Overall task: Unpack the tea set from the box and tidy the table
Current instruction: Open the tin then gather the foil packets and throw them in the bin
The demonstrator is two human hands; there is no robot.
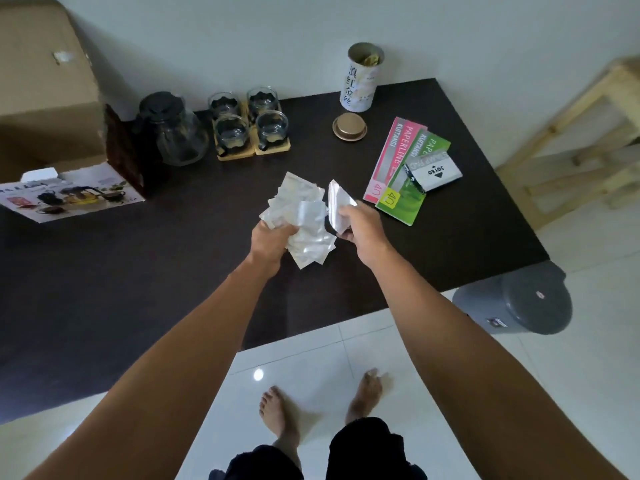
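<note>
My left hand (270, 242) grips a fanned bundle of several silvery sachets (304, 216) above the dark table (138, 271). My right hand (362, 228) pinches one more silvery sachet (337, 204) just right of the bundle. At the back stand a glass teapot (175, 131) with a black lid and several glass cups (251, 121) on wooden coasters. The printed tea set box (65, 195) lies at the left with its flap open. An open tea tin (362, 77) stands at the back, its gold lid (349, 127) lying in front of it.
A big brown carton (45, 84) fills the back left corner. Pink and green Paperline booklets (403, 168) with a stamp pad box (436, 171) lie at the right. A grey bin (519, 299) stands on the floor by the table's right corner, and a wooden frame (571, 133) beyond.
</note>
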